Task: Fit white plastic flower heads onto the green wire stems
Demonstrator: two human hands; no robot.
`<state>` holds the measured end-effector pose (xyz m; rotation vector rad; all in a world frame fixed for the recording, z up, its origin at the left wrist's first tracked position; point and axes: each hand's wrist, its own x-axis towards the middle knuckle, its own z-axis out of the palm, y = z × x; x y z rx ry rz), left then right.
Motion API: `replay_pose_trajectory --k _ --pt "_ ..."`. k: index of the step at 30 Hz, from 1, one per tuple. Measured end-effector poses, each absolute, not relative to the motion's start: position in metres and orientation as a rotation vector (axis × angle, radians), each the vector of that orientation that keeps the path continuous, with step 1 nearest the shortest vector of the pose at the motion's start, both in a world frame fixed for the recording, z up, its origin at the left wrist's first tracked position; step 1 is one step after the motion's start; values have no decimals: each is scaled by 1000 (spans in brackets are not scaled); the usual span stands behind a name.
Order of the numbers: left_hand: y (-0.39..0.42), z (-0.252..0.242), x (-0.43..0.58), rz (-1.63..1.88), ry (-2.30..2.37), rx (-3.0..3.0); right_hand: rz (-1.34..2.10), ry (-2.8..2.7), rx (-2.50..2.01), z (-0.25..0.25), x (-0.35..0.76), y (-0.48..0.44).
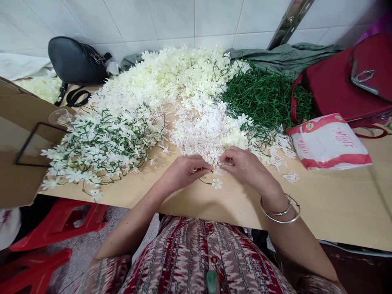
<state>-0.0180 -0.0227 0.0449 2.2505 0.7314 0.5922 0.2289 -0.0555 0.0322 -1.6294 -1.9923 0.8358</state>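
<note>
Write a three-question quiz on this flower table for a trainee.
1. True or false: the bracelets sit on the left wrist.
2. The green stems lie nearest: A the black bag, B the red bag, C the red stool.
3. Fill in: just below the left hand and right hand is one white ____.
Key: 1 false; 2 B; 3 flower.

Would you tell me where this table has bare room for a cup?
Widest: the bare table right of the right hand, below the red-and-white packet. A narrower strip runs along the near edge left of the left hand and its flower stem, under the flowered sprigs. Loose blossoms and green stems crowd everything behind.
</note>
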Motion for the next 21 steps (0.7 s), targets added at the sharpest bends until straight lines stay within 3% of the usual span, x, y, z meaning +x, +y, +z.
replay_pose_trajectory --k 8,15,21 --pt "-39 25 -29 390 817 2479 734 -1678 -1689 33 242 -52" --pt "-18 21 5 913 914 2118 869 -1424 -1346 33 219 -50" --pt "-5 14 28 998 957 1762 796 -1357 -1339 27 209 -47"
